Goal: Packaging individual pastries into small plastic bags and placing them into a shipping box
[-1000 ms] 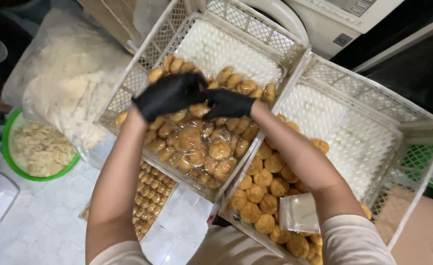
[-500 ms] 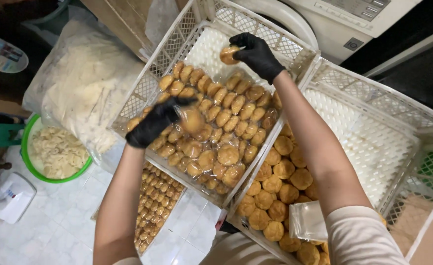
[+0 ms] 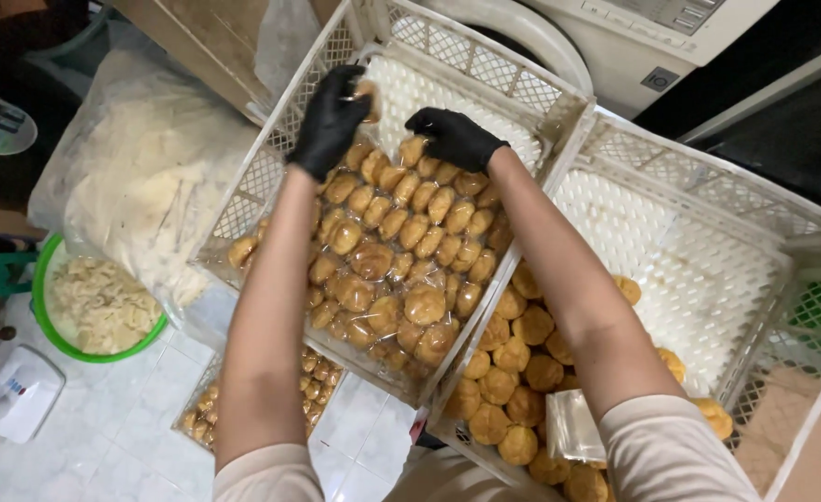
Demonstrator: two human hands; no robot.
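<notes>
Both my hands wear black gloves and reach into the left white plastic crate (image 3: pixel 243 200), which holds several rows of golden round pastries (image 3: pixel 401 251) under clear wrap. My left hand (image 3: pixel 331 116) is at the crate's far left corner, fingers closed around one pastry. My right hand (image 3: pixel 452 138) rests fingers-down on the back row of pastries, pressing on one; whether it grips it is unclear. The right crate (image 3: pixel 708 186) holds more loose pastries (image 3: pixel 513 372) at its near end and a small clear packet (image 3: pixel 573 423).
A big clear bag of pale flakes (image 3: pixel 141 177) lies left of the crates. A green bowl (image 3: pixel 94 307) of the same flakes sits below it. Another tray of small pastries (image 3: pixel 243 409) lies on the tiled floor. A white washing machine (image 3: pixel 615 46) stands behind.
My left hand rose from the crate's near-left side to the far left corner with a pastry. My right hand came down from the far edge onto the back row.
</notes>
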